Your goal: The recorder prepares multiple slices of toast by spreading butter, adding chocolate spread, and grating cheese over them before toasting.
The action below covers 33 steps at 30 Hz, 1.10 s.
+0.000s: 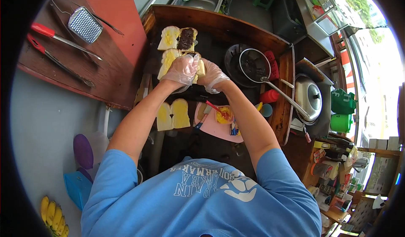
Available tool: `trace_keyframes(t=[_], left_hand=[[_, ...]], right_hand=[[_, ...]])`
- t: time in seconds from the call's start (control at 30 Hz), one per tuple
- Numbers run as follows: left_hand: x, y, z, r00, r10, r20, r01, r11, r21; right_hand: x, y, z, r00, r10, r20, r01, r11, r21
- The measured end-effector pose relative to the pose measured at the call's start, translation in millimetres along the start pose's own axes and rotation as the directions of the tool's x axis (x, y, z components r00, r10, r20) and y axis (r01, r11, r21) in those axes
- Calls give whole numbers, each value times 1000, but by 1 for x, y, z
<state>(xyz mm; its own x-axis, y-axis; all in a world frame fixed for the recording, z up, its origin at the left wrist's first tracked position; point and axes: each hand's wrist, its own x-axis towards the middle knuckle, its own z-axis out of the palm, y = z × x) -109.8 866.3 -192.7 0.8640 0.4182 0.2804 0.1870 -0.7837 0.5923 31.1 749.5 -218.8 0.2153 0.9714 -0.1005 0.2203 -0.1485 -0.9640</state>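
My left hand [184, 69] and my right hand [209, 74], both in clear plastic gloves, meet over the front pair of bread slices. Between them is a pale yellow piece [201, 68], perhaps cheese or banana, with my right fingers around it. What my left fingers hold is hidden. Under my left hand lies a bread slice with yellow spread [167, 60]; the slice beside it, dark at its top, is mostly covered. Behind are a yellow-spread slice [169, 38] and one with dark brown topping [186, 39]. Two more yellow-spread slices [172, 114] lie nearer me.
A pink board [215, 131] carries a knife [202, 120] and a tub of yellow spread [223, 115]. To the right are a wok [242, 67], a long-handled strainer [254, 65] and a red bottle [269, 96]. Tongs [60, 63] and a grater [85, 25] lie left.
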Motion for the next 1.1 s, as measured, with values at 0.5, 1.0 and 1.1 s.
trace_keyframes(t=[0.5, 1.0, 1.1], left_hand=[[-6, 4, -7, 850, -526, 32, 526, 850, 18], [-26, 20, -29, 680, -661, 318, 644, 330, -691], [-21, 23, -30, 725, -588, 359, 605, 295, -739]], right_hand=[[22, 7, 27, 970, 244, 0, -188, 749, 636], [26, -13, 34, 993, 56, 99, -110, 705, 701], [21, -36, 29, 979, 100, 177, -192, 740, 645]])
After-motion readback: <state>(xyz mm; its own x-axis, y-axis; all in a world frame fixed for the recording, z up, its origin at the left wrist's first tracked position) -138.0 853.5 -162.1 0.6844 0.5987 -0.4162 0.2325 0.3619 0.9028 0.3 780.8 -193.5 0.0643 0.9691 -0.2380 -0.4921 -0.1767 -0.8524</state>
